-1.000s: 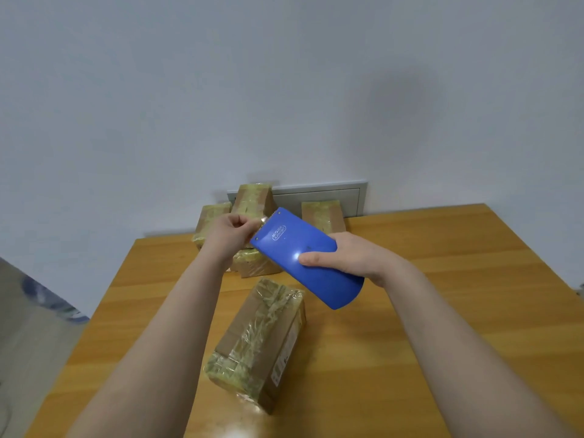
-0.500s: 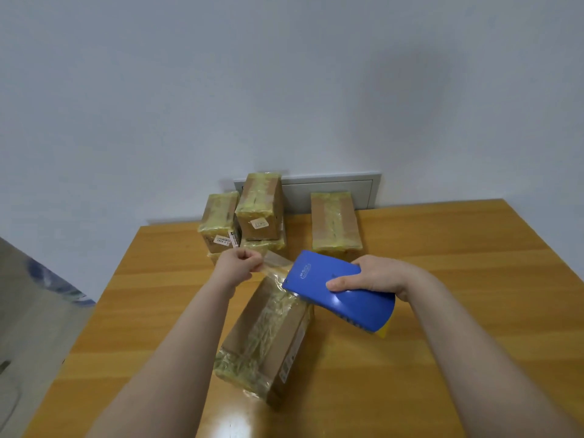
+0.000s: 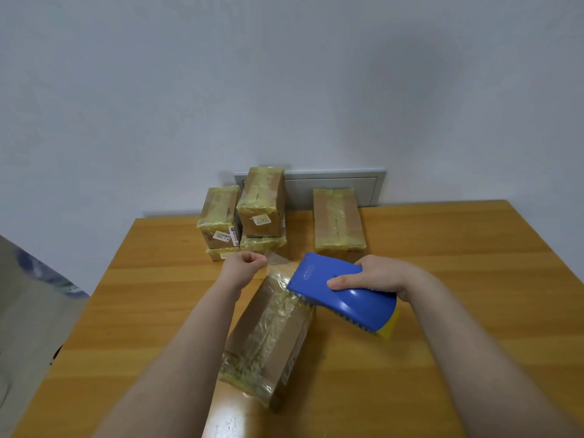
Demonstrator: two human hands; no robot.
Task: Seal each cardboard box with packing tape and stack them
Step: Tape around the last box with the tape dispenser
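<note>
Near box (image 3: 268, 339) lies angled mid-table, already heavily wrapped in yellowish tape, with another strip going on. The blue tape dispenser (image 3: 341, 289) sits over its far end, and the right hand (image 3: 376, 275) is clamped round the dispenser body. The left hand (image 3: 245, 267) pinches the free end of the clear tape strip (image 3: 278, 259), stretched left of the dispenser above the box's far edge and not yet pressed down or cut. Far side of table (image 3: 474, 279): two-level pile of taped boxes (image 3: 260, 203), and a lone taped box (image 3: 338, 219) apart to its right. Judgement: most boxes sealed, some stacked. Left to do: finish this box, then stack it and probably the lone one.
</note>
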